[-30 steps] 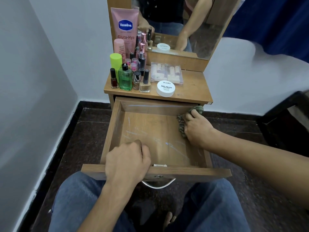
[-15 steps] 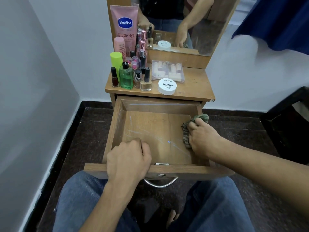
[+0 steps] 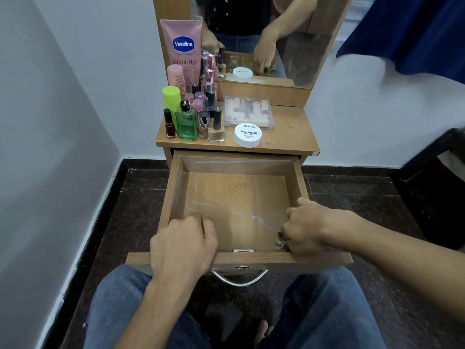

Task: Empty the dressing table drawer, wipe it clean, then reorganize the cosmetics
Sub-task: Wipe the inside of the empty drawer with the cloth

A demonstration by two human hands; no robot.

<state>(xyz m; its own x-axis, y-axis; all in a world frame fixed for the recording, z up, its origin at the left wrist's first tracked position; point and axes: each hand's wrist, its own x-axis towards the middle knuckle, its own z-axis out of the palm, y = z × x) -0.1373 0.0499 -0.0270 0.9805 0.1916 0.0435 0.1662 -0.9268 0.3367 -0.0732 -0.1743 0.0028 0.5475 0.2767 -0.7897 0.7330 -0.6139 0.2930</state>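
Tube [image 3: 182, 51] reads Vaseline Gluta-Hya, round white tub [image 3: 247, 135] reads zudio NAIL POLISH.

Pale grey walls [image 3: 52, 127], dark speckled floor [image 3: 141, 197], blue cloth [image 3: 415, 28] upper right, black furniture [image 3: 435, 197] below.

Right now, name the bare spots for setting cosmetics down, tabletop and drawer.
Drawer: the floor is bare from the rear wall down to the left hand and the right hand, which grips the cloth in the front right corner. Tabletop: bare right of the white tub and clear case. Crowded: bottles at its left.
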